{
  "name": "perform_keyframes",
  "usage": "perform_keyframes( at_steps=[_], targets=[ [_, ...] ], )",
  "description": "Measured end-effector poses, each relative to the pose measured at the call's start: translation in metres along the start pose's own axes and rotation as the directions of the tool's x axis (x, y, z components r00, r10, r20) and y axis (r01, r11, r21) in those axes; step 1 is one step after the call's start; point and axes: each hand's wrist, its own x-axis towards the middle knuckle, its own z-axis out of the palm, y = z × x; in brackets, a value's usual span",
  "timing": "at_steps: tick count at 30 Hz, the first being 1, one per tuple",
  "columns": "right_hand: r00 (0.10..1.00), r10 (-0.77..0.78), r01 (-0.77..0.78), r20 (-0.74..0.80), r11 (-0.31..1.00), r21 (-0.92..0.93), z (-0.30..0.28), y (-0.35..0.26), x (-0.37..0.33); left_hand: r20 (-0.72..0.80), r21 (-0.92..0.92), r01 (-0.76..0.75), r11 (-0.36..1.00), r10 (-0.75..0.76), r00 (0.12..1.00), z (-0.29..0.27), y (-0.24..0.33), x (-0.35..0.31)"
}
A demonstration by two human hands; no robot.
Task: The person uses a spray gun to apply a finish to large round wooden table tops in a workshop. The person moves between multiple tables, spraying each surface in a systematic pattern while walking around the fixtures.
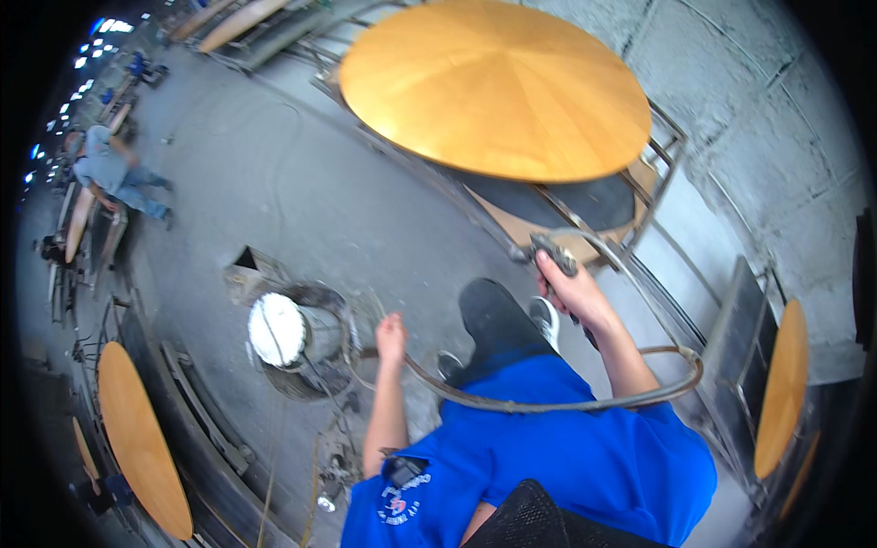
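Note:
My right hand (577,294) is closed around the grip of a spray gun (554,254), held out just short of a large round wooden tabletop (493,91). From the gun a hose (548,403) loops past my right forearm and crosses in front of my blue shirt towards my left side. My left hand (392,336) is closed and raised over the floor, with the hose passing by its wrist. Whether its fingers hold anything is hidden. The tabletop has wedge-shaped grain sections and rests on a metal rack (671,146), above a dark oval panel (585,199).
Left of me stands a bucket with a white top (277,330), beside an open metal box (254,272). More wooden tops lean at the left (142,438) and right (782,388). A person (114,169) bends over a rack at far left. Hoses cross the floor.

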Motion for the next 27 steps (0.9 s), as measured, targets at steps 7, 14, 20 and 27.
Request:
perform_keyframes(
  at_steps=[7,14,20,27],
  targets=[
    [0.99,-0.046,0.062,0.134,0.991,-0.121,0.015,-0.015,0.022,-0.069,0.083,0.041,0.996,-0.035,0.997,0.01,-0.031,-0.006],
    [0.984,0.003,0.026,0.176,0.986,-0.162,0.0,0.002,0.057,-0.092,0.069,0.047,0.996,-0.041,0.995,0.049,-0.033,0.021],
    [0.969,0.119,-0.061,0.216,0.964,-0.259,-0.004,0.024,0.091,-0.061,0.106,0.047,0.993,-0.04,0.997,0.085,-0.042,0.051],
    [0.946,0.116,-0.021,0.302,0.954,-0.301,-0.005,0.015,0.115,-0.147,0.233,-0.003,0.973,0.038,0.988,0.116,-0.08,0.091]
  ],
)
